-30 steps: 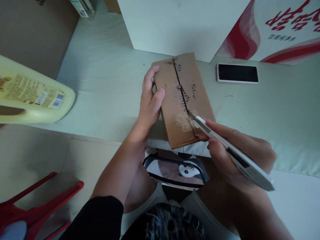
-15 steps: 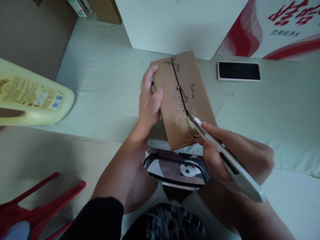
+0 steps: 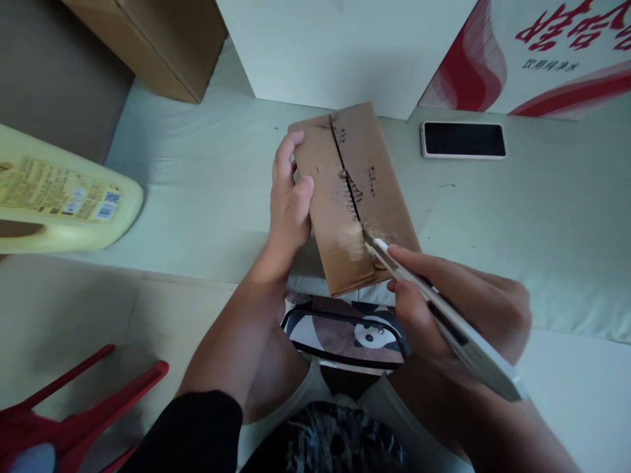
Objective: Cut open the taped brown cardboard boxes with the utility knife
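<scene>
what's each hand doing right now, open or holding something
Left hand: closed on the side of the cardboard box, thumb on top.
Right hand: closed, holding the utility knife.

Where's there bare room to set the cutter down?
Left: the green cover between the yellow bottle and left hand. Right: between phone and right hand, bar small dark flecks. Crowded: around the cardboard box, with left hand, right hand, cutter and the white carton close by.
</scene>
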Action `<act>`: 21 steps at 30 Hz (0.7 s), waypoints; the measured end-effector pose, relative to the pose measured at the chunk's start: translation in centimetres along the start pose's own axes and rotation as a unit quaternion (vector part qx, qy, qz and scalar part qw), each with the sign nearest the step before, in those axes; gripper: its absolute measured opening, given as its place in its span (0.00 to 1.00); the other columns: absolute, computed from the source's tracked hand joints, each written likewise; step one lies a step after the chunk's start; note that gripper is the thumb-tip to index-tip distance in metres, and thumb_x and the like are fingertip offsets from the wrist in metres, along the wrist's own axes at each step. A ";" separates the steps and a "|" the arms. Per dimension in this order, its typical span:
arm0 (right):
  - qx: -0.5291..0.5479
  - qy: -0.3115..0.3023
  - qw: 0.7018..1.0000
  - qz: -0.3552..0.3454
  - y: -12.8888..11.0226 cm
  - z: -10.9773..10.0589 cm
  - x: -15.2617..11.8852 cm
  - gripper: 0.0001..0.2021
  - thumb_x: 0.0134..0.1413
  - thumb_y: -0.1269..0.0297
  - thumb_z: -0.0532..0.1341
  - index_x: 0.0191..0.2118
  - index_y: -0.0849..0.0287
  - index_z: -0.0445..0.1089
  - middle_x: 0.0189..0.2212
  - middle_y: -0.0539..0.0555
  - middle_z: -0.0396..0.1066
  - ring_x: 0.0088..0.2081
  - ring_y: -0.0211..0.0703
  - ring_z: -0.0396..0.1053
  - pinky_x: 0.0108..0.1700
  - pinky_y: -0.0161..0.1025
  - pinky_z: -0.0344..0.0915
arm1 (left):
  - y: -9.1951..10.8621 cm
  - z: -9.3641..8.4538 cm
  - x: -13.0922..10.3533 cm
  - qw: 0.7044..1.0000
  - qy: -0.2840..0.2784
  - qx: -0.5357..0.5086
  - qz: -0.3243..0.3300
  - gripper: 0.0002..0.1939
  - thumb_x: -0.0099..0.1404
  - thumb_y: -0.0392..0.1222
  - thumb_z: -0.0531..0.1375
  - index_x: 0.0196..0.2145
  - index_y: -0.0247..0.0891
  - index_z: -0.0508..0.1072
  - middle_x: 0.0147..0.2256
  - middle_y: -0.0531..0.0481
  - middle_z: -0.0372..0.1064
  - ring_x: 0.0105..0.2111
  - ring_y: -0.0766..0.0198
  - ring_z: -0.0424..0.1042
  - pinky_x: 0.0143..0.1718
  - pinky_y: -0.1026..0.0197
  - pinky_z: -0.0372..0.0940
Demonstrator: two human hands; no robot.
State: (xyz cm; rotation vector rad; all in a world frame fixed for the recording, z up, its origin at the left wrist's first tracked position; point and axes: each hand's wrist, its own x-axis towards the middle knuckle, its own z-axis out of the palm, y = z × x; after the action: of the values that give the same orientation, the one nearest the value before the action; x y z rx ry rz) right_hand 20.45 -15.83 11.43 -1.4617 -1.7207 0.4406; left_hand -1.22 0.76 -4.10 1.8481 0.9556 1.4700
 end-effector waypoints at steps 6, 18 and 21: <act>0.012 -0.017 1.000 0.017 -0.6 -1.2 -0.2 0.12 0.60 0.68 0.65 0.48 0.58 0.81 0.30 0.53 0.83 0.24 0.40 0.79 0.28 0.36 0.78 | 0.0 0.2 0.0 1.000 0.007 -0.006 0.003 0.36 0.71 0.74 0.49 0.70 0.63 0.54 0.72 0.52 0.54 0.72 0.44 0.58 0.72 0.42 0.57; -0.014 -0.007 0.999 -0.037 0.1 -1.2 -0.5 0.14 0.57 0.71 0.65 0.47 0.54 0.82 0.30 0.50 0.82 0.23 0.40 0.77 0.26 0.37 0.76 | 0.2 0.2 -0.1 1.000 0.014 -0.012 0.006 0.34 0.72 0.72 0.50 0.71 0.64 0.54 0.72 0.52 0.55 0.71 0.45 0.60 0.72 0.42 0.59; 0.005 -0.022 0.999 -0.023 0.3 -1.2 -0.2 0.12 0.58 0.70 0.64 0.45 0.55 0.82 0.28 0.50 0.81 0.21 0.37 0.75 0.25 0.35 0.74 | -0.2 0.1 -0.1 1.000 0.002 -0.002 0.004 0.35 0.72 0.72 0.48 0.71 0.63 0.53 0.73 0.52 0.54 0.72 0.45 0.58 0.72 0.43 0.58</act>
State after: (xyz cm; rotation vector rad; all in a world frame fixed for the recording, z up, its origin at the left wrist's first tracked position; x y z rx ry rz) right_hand 21.56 -16.24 11.87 -1.4126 -1.7807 0.4578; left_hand -1.12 0.74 -4.32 1.8483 0.9480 1.4800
